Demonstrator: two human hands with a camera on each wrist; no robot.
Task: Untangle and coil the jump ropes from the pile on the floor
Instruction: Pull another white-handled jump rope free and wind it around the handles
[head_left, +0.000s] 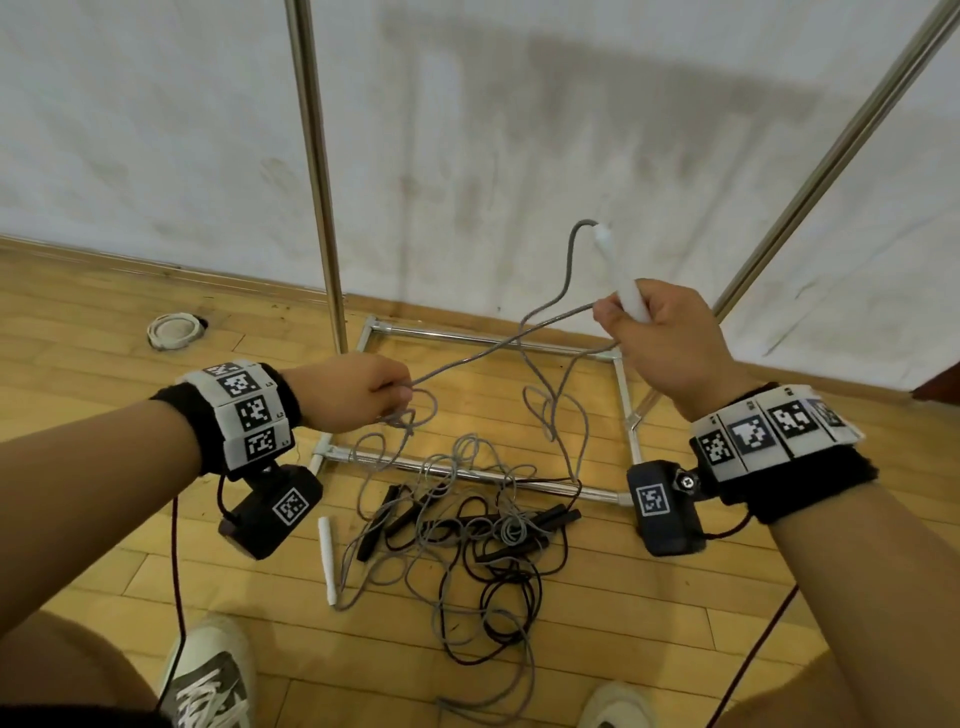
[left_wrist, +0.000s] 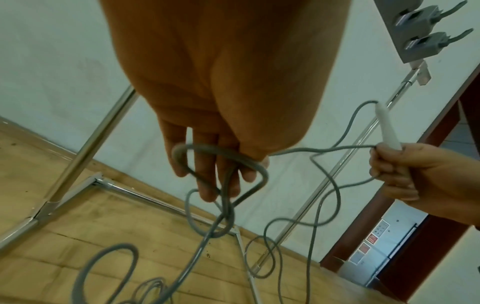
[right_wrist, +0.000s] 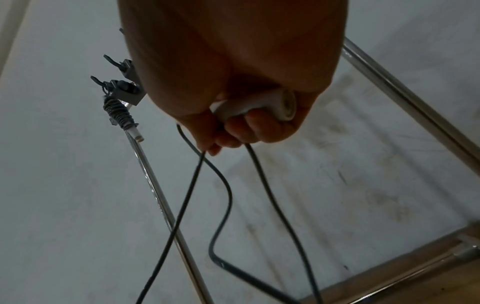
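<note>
From the head view, the right hand (head_left: 660, 338) is curled round a white handle (head_left: 623, 280) of the grey rope (head_left: 467, 358), raised to the right above the floor (head_left: 156, 545). The left hand (head_left: 353, 389) pinches the same cord further along, so a taut stretch runs between them. Below, near the shoes, lies the pile (head_left: 467, 525): thin grey and black cords looped through each other, black handles and a second white handle (head_left: 328, 558), partly across the chrome frame (head_left: 467, 473) of a metal stand.

From the left wrist, a loop of round, smooth grey cord (left_wrist: 221, 156) wraps over the fingers (left_wrist: 207, 181), which are bent lightly, the thumb pressing the cord; a loose knot (left_wrist: 223, 218) hangs just beneath.

From the right wrist, the fingers (right_wrist: 249, 127) close tightly round the smooth plastic handle (right_wrist: 259, 105), two cord strands dropping away; this view is dim.

The rope looks light, limp and springy, likely to kink and snag. The rigid handle seems the surest hold, with the other hand sliding along the cord to feed loops.
</note>
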